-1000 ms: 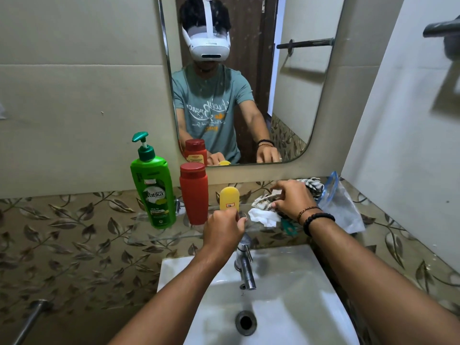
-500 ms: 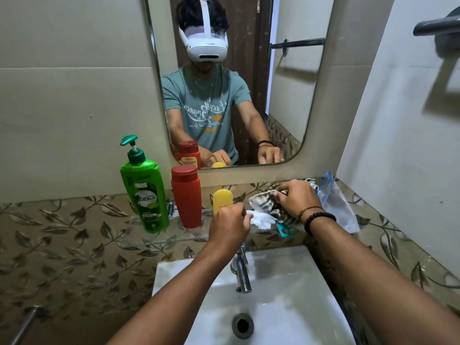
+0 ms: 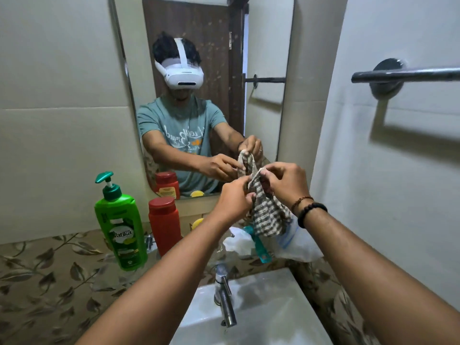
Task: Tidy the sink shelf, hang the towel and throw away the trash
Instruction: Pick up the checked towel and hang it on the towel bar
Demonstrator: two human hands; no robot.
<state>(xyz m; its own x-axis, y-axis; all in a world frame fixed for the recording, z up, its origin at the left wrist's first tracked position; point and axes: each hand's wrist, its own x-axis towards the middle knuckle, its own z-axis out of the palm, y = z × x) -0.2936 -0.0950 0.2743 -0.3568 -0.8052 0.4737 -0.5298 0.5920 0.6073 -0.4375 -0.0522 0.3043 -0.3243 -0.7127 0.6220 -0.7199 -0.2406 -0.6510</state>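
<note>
- The towel [image 3: 267, 215], a grey-and-white checked one, is hanging in the air above the right end of the sink shelf [image 3: 109, 270], bunched up and drooping down from both hands, right in front of the mirror's [image 3: 199, 70] lower corner.
- The right hand [image 3: 286, 183] is pinching the top edge of the towel, thumb and fingers pressed together on the cloth.
- The left hand [image 3: 235, 200] is gripping the same towel just beside it, fingers curled shut into the folds, so both hands are holding it and nearly touching.
- Right under the towel's bottom edge there's a teal wrapper [image 3: 258, 245], a crumpled white tissue [image 3: 236, 239] and a clear plastic bag [image 3: 298, 245] lying piled together, the towel overlapping them from this angle.
- A small yellow bottle [image 3: 198, 223] is peeking out behind the left forearm, mostly blocked.
- Further left on the shelf a red bottle [image 3: 164, 226] is standing upright, and a green pump bottle [image 3: 120, 227] is standing beside it, close together.
- The tap [image 3: 224, 297] is sitting below the shelf, over the white sink [image 3: 273, 314].
- The towel bar [image 3: 408, 73] is sticking out on the right wall, bare, up and well apart from the towel.
</note>
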